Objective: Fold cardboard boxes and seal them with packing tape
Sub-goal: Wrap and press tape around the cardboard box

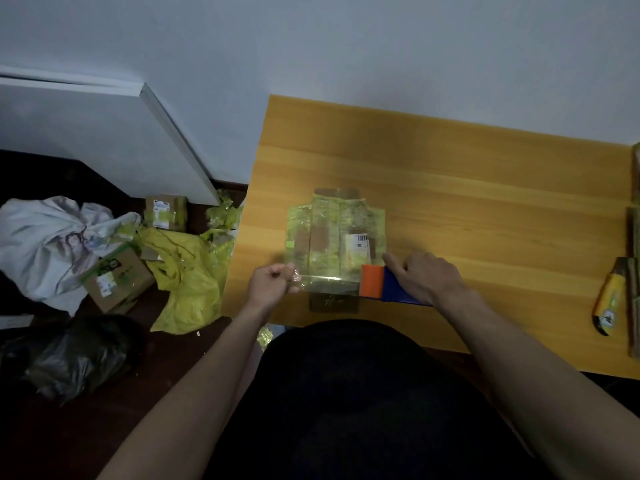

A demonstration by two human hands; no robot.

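Note:
A small cardboard box (334, 233), covered in yellowish tape with a white label, sits near the front left of the wooden table (485, 202). My right hand (422, 275) grips a blue and orange tape dispenser (382, 285) at the box's near right corner. My left hand (272, 289) pinches the free end of a clear tape strip (325, 282). The strip is stretched between my two hands across the box's near side.
A yellow-handled tool (609, 299) and stacked cardboard (635, 237) lie at the table's right edge. On the floor to the left are taped boxes (117, 278), yellow plastic (187, 271), a white cloth bundle (48, 244) and a black bag (69, 358). A white wall stands behind the table.

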